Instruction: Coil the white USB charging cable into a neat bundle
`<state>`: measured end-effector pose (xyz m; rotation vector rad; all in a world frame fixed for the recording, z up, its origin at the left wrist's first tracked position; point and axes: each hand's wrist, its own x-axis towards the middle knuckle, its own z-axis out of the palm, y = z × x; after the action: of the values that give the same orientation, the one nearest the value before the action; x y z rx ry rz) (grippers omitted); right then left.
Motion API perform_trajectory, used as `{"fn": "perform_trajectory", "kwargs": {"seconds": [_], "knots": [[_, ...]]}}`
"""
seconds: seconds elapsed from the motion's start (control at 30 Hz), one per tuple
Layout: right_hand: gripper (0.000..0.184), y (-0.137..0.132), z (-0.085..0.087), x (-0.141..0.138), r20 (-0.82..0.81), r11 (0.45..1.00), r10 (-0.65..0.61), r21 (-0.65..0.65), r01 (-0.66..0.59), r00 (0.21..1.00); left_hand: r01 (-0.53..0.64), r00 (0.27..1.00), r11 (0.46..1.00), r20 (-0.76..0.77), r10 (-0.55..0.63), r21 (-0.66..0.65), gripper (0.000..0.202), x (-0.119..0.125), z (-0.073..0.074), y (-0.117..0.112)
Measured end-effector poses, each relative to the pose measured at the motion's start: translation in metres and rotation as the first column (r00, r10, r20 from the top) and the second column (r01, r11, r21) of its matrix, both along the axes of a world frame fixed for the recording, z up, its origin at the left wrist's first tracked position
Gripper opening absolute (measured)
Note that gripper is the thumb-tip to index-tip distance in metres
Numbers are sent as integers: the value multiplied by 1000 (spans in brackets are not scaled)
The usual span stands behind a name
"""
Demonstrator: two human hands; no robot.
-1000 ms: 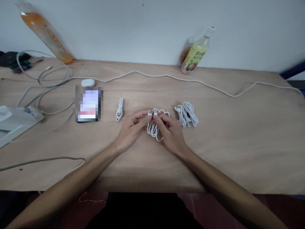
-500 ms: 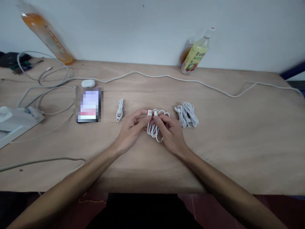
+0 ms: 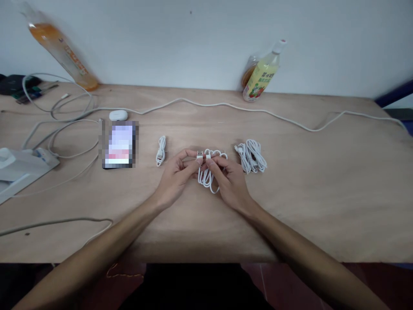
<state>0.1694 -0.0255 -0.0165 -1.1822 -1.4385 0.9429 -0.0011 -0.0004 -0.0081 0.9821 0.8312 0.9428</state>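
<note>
Between my hands, low over the table, is a white USB cable [image 3: 205,177] folded in loops. My left hand [image 3: 177,174] pinches its larger USB plug with thumb and fingers. The smaller plug at the other end is pinched in my right hand [image 3: 229,178]. Both plugs point away from me, side by side. Part of the loops is hidden behind my fingers. A small bundled white cable [image 3: 160,151] lies to the left of my left hand. Just past my right hand rest more bundled white cables [image 3: 251,156].
A phone [image 3: 120,144] and a white earbud case [image 3: 118,115] lie at the left. Loose white cords and a white device [image 3: 26,168] are farther left. Against the wall stand an orange drink bottle [image 3: 64,54] and a yellow one [image 3: 262,77]. A long cord [image 3: 222,104] crosses the back.
The plugs have tipped slightly in my fingers, so their metal ends look different. The whole view has shifted a little; my grip on the cable is the same.
</note>
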Motion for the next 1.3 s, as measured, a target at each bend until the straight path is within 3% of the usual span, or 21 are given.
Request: {"fn": "perform_trajectory", "kwargs": {"seconds": [0.3, 1.3], "knots": [[45, 0, 0, 0, 9, 1000, 5, -10, -5, 1000, -5, 1000, 1000, 24, 6, -14, 28, 0, 0, 0], [39, -1, 1, 0, 41, 999, -31, 19, 31, 999, 16, 997, 999, 73, -13, -32, 29, -1, 2, 0]]}}
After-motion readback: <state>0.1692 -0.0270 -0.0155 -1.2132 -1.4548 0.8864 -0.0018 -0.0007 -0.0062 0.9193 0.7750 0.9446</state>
